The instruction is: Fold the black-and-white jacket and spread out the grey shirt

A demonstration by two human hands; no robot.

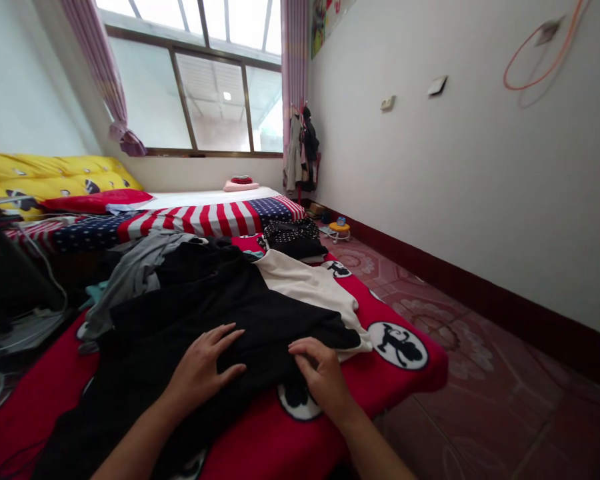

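Both hands are at the black garment (260, 310), which lies spread and creased over the red-covered table (405, 387), from the near edge towards the far edge, with one narrower part running out towards the right edge.

Left hand (205, 363): palm down on the garment, inward from the near edge. Fingers extended and slightly parted, thumb held well away from them; the spread is wide and nothing is gripped. Contact is flat, on the upper face of the cloth.

Right hand (323, 373): over the near edge, left of the near right corner. Fingers bent, index fingertip at the garment's border, thumb close below; the gap is narrow. Whether cloth is pinched between them cannot be told.

Adjacent items: a white garment (305, 283) lies partly beneath the black one, reaching towards the right edge. A grey garment (135, 273) sits rumpled on the left side, against the black cloth. A folded pile of clothes (295, 243), dotted fabric on top, stands near the far right corner, just beyond the white garment.
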